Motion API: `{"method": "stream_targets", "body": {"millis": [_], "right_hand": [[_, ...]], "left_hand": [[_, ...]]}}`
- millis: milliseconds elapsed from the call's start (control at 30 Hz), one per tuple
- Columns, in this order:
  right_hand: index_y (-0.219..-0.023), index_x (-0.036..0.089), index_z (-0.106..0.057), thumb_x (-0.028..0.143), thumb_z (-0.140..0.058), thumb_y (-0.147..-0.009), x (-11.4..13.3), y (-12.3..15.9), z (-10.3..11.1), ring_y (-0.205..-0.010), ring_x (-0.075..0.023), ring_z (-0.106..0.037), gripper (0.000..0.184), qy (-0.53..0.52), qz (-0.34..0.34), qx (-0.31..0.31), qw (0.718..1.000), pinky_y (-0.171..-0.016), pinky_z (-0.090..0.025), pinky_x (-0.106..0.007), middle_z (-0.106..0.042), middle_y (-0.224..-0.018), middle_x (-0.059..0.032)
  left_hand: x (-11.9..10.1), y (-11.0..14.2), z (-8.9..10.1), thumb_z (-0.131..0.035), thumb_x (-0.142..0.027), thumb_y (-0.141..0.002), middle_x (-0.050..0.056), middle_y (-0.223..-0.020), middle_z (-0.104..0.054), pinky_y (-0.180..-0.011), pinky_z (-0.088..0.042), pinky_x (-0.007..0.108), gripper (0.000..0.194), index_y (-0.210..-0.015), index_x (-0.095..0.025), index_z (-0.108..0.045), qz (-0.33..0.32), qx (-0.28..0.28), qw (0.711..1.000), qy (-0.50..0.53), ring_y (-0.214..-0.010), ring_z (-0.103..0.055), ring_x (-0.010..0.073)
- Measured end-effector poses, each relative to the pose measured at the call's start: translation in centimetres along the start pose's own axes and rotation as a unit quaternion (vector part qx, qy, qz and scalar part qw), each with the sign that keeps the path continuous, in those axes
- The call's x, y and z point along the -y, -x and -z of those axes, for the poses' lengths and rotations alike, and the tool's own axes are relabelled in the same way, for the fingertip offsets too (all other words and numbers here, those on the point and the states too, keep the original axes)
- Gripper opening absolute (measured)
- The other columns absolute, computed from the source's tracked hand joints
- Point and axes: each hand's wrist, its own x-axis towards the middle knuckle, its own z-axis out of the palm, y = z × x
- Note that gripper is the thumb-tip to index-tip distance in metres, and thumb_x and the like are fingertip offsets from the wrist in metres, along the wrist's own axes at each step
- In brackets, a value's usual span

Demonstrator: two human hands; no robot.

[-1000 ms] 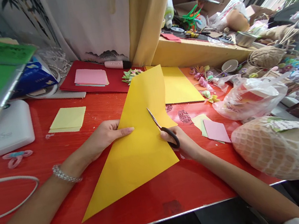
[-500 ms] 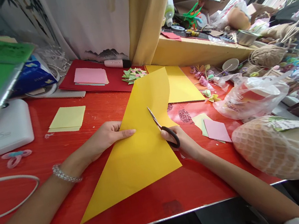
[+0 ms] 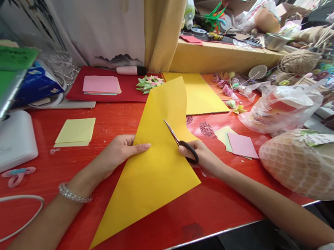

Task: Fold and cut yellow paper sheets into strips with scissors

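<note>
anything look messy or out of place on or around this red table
Yes, the right side. Beyond the yellow sheet, the pink square lies askew over other papers, and a crumpled plastic bag sits among jumbled craft bits near the twine ball. I see no spill.

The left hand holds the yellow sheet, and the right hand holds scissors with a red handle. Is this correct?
Not quite: the head view shows the scissors with a black handle, not red. The left hand holds the yellow sheet and the right hand the scissors.
</note>
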Motion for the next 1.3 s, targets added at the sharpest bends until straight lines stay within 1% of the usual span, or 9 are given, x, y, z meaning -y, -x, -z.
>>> {"method": "stream_targets", "body": {"millis": [167, 300, 533, 733, 933, 1033, 1100, 1200, 1300], "right_hand": [[-0.052, 0.019, -0.040, 0.059, -0.069, -0.067, 0.0, 0.0, 0.0, -0.039, -0.0033, -0.027, 0.052, -0.002, 0.001, 0.003, 1.000, -0.039, -0.015, -0.023, -0.036, -0.045, 0.0068], [-0.053, 0.019, -0.042, 0.062, -0.064, -0.069, -0.2, 0.0, 0.1, -0.038, -0.0037, -0.027, 0.052, 0.012, 0.003, -0.001, 1.000, -0.039, -0.014, -0.023, -0.038, -0.044, 0.0061], [-0.054, 0.018, -0.044, 0.064, -0.055, -0.075, -0.6, -0.1, 0.5, -0.039, -0.0041, -0.026, 0.052, 0.030, 0.024, 0.020, 0.999, -0.040, -0.012, -0.024, -0.047, -0.045, 0.0025], [-0.053, 0.017, -0.046, 0.066, -0.053, -0.076, -0.5, 0.0, 0.5, -0.039, -0.0044, -0.026, 0.054, 0.038, 0.029, 0.021, 0.999, -0.040, -0.013, -0.024, -0.048, -0.045, 0.0019], [-0.054, 0.018, -0.045, 0.067, -0.054, -0.075, -0.4, -0.1, 0.5, -0.039, -0.0042, -0.025, 0.054, 0.041, 0.024, 0.021, 0.999, -0.040, -0.013, -0.023, -0.047, -0.045, 0.0028], [-0.055, 0.017, -0.046, 0.067, -0.055, -0.074, -0.3, 0.0, 0.5, -0.039, -0.0042, -0.026, 0.054, 0.049, 0.023, 0.032, 0.998, -0.040, -0.013, -0.024, -0.046, -0.045, 0.0035], [-0.055, 0.017, -0.045, 0.068, -0.055, -0.073, -0.2, 0.1, 0.4, -0.039, -0.0040, -0.026, 0.055, 0.058, 0.018, 0.054, 0.997, -0.040, -0.014, -0.024, -0.046, -0.045, 0.0037], [-0.057, 0.017, -0.046, 0.070, -0.054, -0.072, 0.2, 0.3, 0.3, -0.039, -0.0041, -0.026, 0.055, 0.068, 0.011, 0.085, 0.994, -0.041, -0.015, -0.024, -0.046, -0.045, 0.0040], [-0.059, 0.018, -0.046, 0.071, -0.056, -0.070, 0.6, 0.4, 0.3, -0.040, -0.0048, -0.028, 0.055, 0.067, 0.019, 0.097, 0.993, -0.041, -0.017, -0.024, -0.046, -0.045, 0.0047]], "left_hand": [[0.0, 0.0, 0.0, -0.077, -0.032, -0.067, 0.005, -0.087, -0.074, -0.060, -0.058, 0.025, 0.031, -0.094, -0.020, -0.070, -0.004, -0.001, 1.000, 0.000, -0.073, -0.070, 0.0199], [0.0, 0.1, -0.1, -0.077, -0.034, -0.067, 0.005, -0.087, -0.074, -0.061, -0.058, 0.025, 0.032, -0.095, -0.020, -0.070, 0.003, 0.003, 1.000, 0.001, -0.074, -0.070, 0.0204], [-0.2, 0.3, -0.3, -0.076, -0.037, -0.069, 0.006, -0.090, -0.074, -0.061, -0.058, 0.025, 0.033, -0.097, -0.020, -0.071, 0.018, 0.032, 0.999, -0.008, -0.075, -0.071, 0.0210], [-0.3, 0.3, -0.5, -0.075, -0.035, -0.069, 0.006, -0.087, -0.074, -0.058, -0.057, 0.024, 0.031, -0.095, -0.020, -0.072, 0.032, 0.048, 0.998, -0.023, -0.072, -0.070, 0.0206], [-0.2, 0.3, -0.3, -0.076, -0.035, -0.068, 0.007, -0.090, -0.074, -0.063, -0.058, 0.027, 0.034, -0.098, -0.020, -0.072, 0.033, 0.053, 0.997, -0.036, -0.073, -0.071, 0.0217], [-0.4, 0.5, -0.5, -0.076, -0.036, -0.068, 0.007, -0.094, -0.074, -0.064, -0.059, 0.028, 0.038, -0.102, -0.020, -0.070, 0.029, 0.059, 0.997, -0.046, -0.078, -0.071, 0.0231], [-0.6, 0.6, -0.9, -0.075, -0.038, -0.068, 0.007, -0.097, -0.073, -0.065, -0.058, 0.027, 0.040, -0.102, -0.020, -0.069, 0.005, 0.045, 0.998, -0.051, -0.081, -0.070, 0.0236], [-0.6, 0.7, -1.8, -0.073, -0.044, -0.069, 0.007, -0.099, -0.073, -0.066, -0.058, 0.027, 0.043, -0.105, -0.020, -0.068, -0.052, -0.019, 0.997, -0.050, -0.083, -0.070, 0.0236], [-0.4, 0.9, -2.7, -0.070, -0.049, -0.071, 0.007, -0.101, -0.072, -0.066, -0.059, 0.027, 0.048, -0.109, -0.020, -0.066, -0.093, -0.080, 0.992, -0.039, -0.084, -0.069, 0.0237]]}}
